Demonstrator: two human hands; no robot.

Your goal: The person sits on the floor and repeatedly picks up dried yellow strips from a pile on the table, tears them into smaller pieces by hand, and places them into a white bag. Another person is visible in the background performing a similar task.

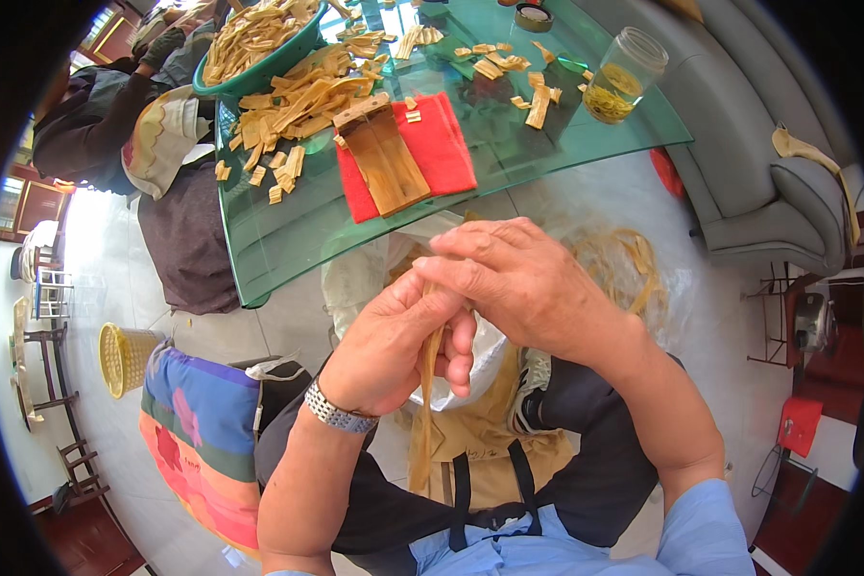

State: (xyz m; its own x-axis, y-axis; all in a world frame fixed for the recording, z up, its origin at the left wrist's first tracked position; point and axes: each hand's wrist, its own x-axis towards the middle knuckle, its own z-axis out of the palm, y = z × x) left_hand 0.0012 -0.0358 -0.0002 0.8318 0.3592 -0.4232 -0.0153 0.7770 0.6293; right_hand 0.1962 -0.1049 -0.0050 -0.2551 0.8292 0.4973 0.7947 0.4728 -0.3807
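Observation:
My left hand (pixel 398 336), with a metal-banded watch on its wrist, is closed around a long, flat tan strip (pixel 421 432). The strip hangs down from between its thumb and fingers toward my lap. My right hand (pixel 528 278) lies over the left one, its fingers touching the left fingertips. Whether the right fingers also pinch the strip is hidden. Below my hands, between my knees, stands a white plastic bag (pixel 485 360). Just beyond them a wooden board (pixel 394 163) with a block across its far end rests on a red cloth (pixel 458 158).
A glass table (pixel 547 154) holds heaps of folded tan pieces (pixel 307 96), a green basin (pixel 314 40) full of them, and a tea jar (pixel 624 77). Another person (pixel 96 134) sits at left. A yellow basket (pixel 125 358), a grey sofa (pixel 739 163) and loose tan strips (pixel 638 264) surround me.

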